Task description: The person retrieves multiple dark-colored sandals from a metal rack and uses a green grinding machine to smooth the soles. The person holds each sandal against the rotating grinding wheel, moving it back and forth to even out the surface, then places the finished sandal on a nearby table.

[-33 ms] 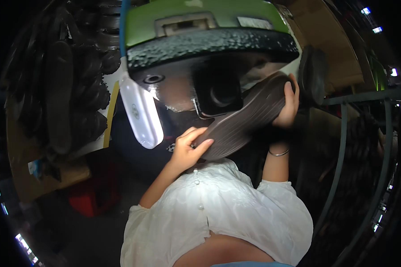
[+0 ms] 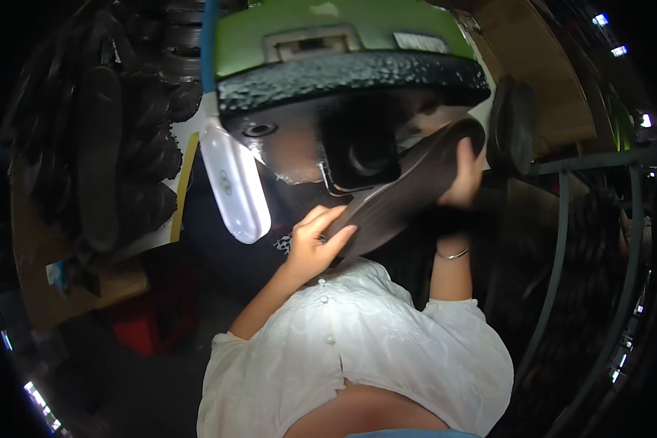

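A dark brown shoe sole [image 2: 401, 197] with fine grooves lies slantwise between my two hands, tilted so that its face looks narrow. My left hand [image 2: 314, 244] pinches its near left end between thumb and fingers. At the far right end my right hand [image 2: 463, 175] grips the sole, its thumb along the upper face; motion blurs this hand, and its other fingers are hidden behind the sole. Just above the sole hangs a green and black machine [image 2: 350, 80], whose dark lower part [image 2: 361, 157] covers some of the sole's upper edge.
A white elongated lamp [image 2: 233, 182] hangs at the machine's left. Dark soles [image 2: 98, 153] are piled on the left table, with a red stool [image 2: 153, 314] below. Another sole [image 2: 512, 124] stands by cardboard [image 2: 544, 66] at right, near a metal rail [image 2: 562, 241].
The sole has tipped, showing less of its grooved face. My right hand has shifted slightly left at the far end, and my left hand has moved slightly right.
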Available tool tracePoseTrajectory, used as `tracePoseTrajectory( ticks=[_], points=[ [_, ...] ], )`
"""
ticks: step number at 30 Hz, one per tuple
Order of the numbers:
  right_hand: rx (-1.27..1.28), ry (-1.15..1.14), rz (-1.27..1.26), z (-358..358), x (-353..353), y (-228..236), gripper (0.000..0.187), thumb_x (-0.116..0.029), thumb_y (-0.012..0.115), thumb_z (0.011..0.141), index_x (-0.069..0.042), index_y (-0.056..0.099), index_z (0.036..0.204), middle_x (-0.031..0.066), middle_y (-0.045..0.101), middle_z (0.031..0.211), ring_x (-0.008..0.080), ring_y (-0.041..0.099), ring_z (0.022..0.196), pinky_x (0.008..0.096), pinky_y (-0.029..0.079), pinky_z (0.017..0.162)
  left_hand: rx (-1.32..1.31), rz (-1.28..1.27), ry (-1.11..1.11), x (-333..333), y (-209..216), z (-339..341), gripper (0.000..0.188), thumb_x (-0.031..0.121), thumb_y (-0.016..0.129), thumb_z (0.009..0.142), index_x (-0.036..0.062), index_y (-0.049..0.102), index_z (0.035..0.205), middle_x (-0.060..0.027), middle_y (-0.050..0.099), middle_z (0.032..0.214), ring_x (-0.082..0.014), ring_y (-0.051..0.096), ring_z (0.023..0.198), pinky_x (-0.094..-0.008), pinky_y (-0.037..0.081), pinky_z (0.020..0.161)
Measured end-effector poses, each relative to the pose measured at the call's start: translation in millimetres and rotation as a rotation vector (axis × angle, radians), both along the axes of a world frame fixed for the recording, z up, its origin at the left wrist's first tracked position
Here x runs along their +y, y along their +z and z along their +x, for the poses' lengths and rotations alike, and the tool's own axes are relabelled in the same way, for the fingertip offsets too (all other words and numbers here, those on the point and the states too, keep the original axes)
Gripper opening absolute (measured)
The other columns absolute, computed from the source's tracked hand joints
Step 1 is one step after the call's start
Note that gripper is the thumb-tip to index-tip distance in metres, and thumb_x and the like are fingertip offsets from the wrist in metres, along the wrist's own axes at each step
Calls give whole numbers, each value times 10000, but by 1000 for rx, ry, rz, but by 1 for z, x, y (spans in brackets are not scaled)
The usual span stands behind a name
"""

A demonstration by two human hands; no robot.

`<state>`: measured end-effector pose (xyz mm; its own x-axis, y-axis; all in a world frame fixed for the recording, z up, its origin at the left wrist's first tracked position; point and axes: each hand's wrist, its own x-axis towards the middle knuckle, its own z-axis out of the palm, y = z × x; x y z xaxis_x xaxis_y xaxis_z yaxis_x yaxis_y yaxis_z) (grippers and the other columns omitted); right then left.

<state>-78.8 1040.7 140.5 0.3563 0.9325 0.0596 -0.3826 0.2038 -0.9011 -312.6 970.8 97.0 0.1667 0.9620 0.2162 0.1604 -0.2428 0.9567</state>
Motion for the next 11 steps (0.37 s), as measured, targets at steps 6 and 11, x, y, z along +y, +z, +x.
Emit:
tracePoseTrajectory(
  ticks=[6, 11],
  points=[
    [-314, 250, 30, -64, -24, -50, 969, -261, 732, 698, 38, 121, 1388, 100, 359, 1201, 183, 427, 1054, 307, 375, 917, 326, 425, 31, 28, 11, 20, 466, 164, 779, 664, 55, 639, 1095, -85, 607, 925, -205, 593, 808, -321, 479, 699],
    [-620, -25, -36, -40, 48, -47, 834, -257, 732, 733, 37, 262, 1356, 157, 437, 1238, 182, 450, 1093, 311, 362, 956, 294, 310, 103, 24, 7, -11, 423, 213, 771, 691, 51, 638, 1059, -109, 588, 1053, -269, 582, 931, -344, 468, 804]
  ],
)
